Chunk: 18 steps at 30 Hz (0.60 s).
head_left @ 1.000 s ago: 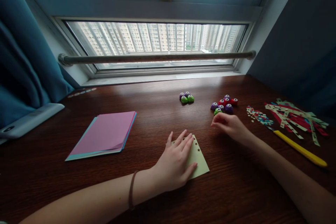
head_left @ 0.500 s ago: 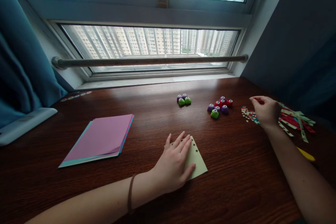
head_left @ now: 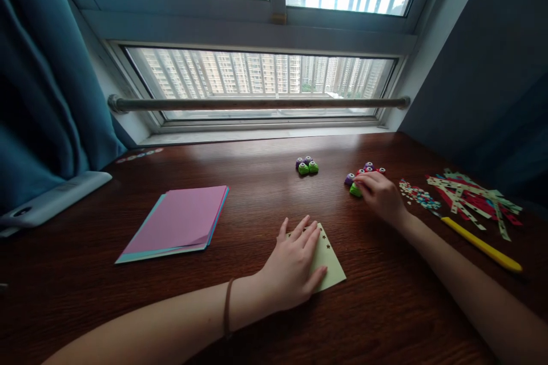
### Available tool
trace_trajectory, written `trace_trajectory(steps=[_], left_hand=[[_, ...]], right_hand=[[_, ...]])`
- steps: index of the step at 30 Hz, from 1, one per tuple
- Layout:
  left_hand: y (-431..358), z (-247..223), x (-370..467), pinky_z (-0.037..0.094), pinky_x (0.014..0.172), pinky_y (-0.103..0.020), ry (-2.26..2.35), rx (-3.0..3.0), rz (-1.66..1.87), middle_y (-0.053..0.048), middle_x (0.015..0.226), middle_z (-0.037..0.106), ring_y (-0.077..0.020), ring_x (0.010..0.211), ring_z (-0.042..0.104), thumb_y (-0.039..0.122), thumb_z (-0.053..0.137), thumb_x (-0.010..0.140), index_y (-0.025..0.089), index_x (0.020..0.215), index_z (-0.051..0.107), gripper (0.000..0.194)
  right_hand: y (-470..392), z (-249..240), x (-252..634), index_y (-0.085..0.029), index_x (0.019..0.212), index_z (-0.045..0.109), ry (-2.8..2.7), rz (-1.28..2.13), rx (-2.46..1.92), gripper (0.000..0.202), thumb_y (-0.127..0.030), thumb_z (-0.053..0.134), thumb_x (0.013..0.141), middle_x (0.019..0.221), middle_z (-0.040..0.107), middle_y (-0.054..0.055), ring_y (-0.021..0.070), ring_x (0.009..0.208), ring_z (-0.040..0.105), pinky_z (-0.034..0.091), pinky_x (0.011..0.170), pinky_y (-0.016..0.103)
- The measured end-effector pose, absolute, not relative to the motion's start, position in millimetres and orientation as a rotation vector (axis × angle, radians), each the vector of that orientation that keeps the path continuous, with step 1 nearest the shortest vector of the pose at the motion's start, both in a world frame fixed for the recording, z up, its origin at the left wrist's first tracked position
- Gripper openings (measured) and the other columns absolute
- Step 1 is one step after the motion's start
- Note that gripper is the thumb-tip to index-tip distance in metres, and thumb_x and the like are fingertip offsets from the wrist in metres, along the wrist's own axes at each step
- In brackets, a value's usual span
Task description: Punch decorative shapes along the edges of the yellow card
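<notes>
My left hand (head_left: 295,268) lies flat with fingers spread on a pale yellow sheet of paper (head_left: 331,271), pressing it to the table. Small star-shaped holes run along the sheet's upper right edge. My right hand (head_left: 383,197) is at a cluster of small craft punches in purple, red and green. Its fingers are curled and close together beside a green punch (head_left: 355,190), and what lies under them is hidden. A purple punch (head_left: 350,179) stands just left of the fingertips. Farther left is a smaller group of purple and green punches (head_left: 307,166).
A stack of pink and blue paper (head_left: 180,217) lies at left, near a white device (head_left: 55,199) by the curtain. On the right are confetti bits (head_left: 419,194), punched paper strips (head_left: 475,197) and a yellow-handled tool (head_left: 482,244). A rail (head_left: 257,104) crosses the window.
My right hand has moved left from above the confetti to the punches, uncovering the strips and the yellow-handled tool. My left hand stays on the sheet. The view has shifted slightly.
</notes>
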<state>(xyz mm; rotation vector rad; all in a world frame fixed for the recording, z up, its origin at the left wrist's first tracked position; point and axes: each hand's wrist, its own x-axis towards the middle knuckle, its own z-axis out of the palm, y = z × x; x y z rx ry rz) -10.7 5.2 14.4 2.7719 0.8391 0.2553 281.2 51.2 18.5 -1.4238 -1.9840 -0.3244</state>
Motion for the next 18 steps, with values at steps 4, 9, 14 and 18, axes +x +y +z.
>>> trace_trajectory(steps=[4,9,14,18], left_hand=[[6,12,-11,0.004,0.106,-0.056,0.847,2.747,0.302,-0.007,0.142,0.026,-0.0255,0.133,0.01,0.05,0.037,0.089,0.015,0.137,0.027,0.06],[5,11,-12,0.006,0.106,-0.055,0.86,2.728,0.322,-0.006,0.141,0.027,-0.0254,0.133,0.012,0.054,0.036,0.088,0.018,0.136,0.031,0.06],[5,9,-13,0.005,0.106,-0.054,0.857,2.737,0.33,-0.006,0.141,0.026,-0.0248,0.133,0.011,0.057,0.035,0.087,0.018,0.136,0.031,0.063],[5,9,-13,0.004,0.107,-0.053,0.858,2.756,0.32,-0.006,0.142,0.026,-0.0251,0.133,0.01,0.061,0.034,0.086,0.017,0.137,0.03,0.067]], right_hand=[[94,19,239,-0.014,0.104,0.058,-2.06,-0.117,-1.53,0.022,-0.019,0.049,0.085,0.105,0.058,0.009,0.0211,0.1,0.052,0.041,0.089,0.033],[154,3,212,-0.008,0.11,0.055,-1.977,0.004,-1.641,0.037,-0.018,0.062,0.075,0.106,0.057,0.015,0.0237,0.099,0.053,0.042,0.088,0.036],[168,-10,208,-0.012,0.106,0.057,-1.886,0.068,-1.633,0.033,-0.011,0.061,0.073,0.101,0.058,0.011,0.0211,0.094,0.055,0.043,0.086,0.035],[142,-4,214,-0.013,0.097,0.06,-1.806,0.108,-1.578,0.021,-0.016,0.059,0.076,0.096,0.056,0.01,0.0198,0.085,0.056,0.045,0.083,0.037]])
